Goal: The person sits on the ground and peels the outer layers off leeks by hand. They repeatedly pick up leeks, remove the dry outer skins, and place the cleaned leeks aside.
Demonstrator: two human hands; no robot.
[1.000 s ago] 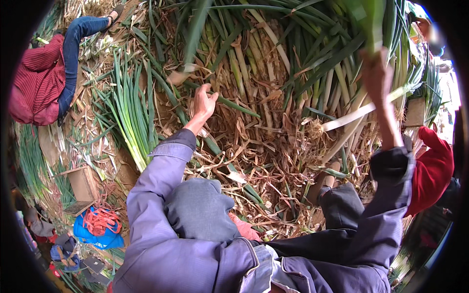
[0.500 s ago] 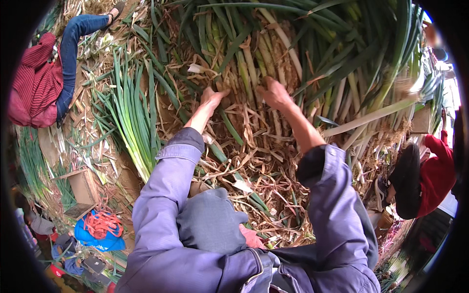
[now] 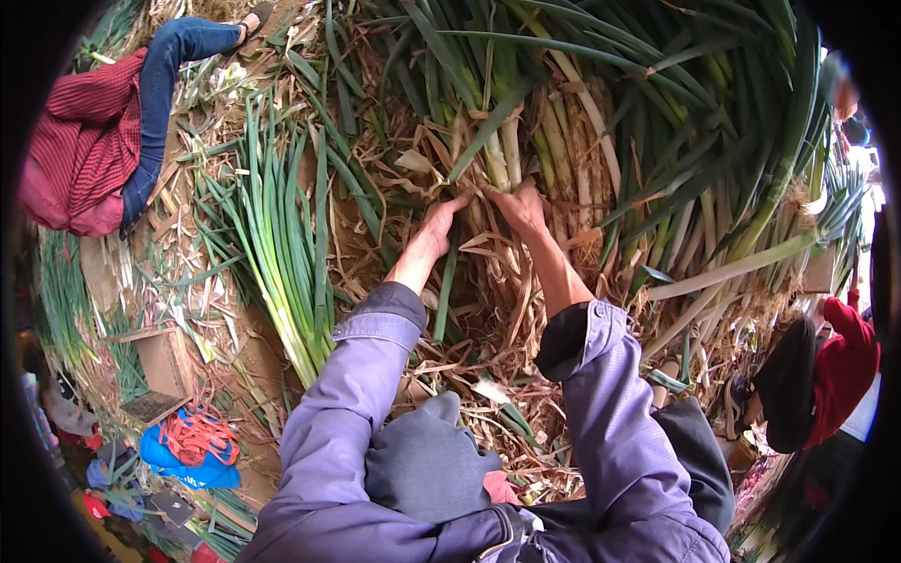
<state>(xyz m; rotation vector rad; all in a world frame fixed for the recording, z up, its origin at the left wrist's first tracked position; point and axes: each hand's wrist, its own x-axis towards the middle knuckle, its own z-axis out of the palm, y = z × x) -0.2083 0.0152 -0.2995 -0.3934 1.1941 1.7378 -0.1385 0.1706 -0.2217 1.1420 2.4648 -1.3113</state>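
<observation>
A large pile of green onions (image 3: 694, 103), with long green leaves and pale stalks, lies ahead of me. My right hand (image 3: 518, 206) is closed around the lower ends of a few pale stalks (image 3: 503, 155) at the pile's near edge. Close beside it, my left hand (image 3: 439, 228) reaches in from the left, its fingertips drawn together at the base of the same stalks. Dry brown leaves partly hide the fingers of both hands. A separate bunch of green onions (image 3: 280, 253) lies on the ground left of my left arm.
Dry leaf litter (image 3: 479, 319) covers the ground below my hands. At left are a cardboard box (image 3: 164, 361) and a blue bag (image 3: 183, 460) with red straps (image 3: 197, 436) on it. One person (image 3: 94, 141) sits at upper left; another in red (image 3: 840, 375) is at right.
My hands have come closer together, the left moving right toward the right hand. The right hand has closed on a few stalks. The whole view has shifted slightly.
</observation>
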